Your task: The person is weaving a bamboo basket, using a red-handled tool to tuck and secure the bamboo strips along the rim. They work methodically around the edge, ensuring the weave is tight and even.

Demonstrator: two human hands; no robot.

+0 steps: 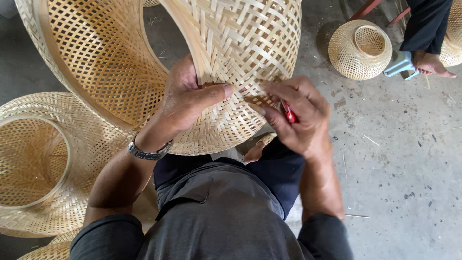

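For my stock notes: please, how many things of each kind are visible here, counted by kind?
Woven bamboo baskets: 5 (held, left, bottom-left, far, right edge)
Red-handled tool: 1
Wristwatch: 1
Total: 7

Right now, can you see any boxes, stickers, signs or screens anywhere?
None in view: no packages, labels, signs or screens.
What shows instead is a woven bamboo basket held by both hands, more baskets on the concrete floor, and a small red tool in the right hand.
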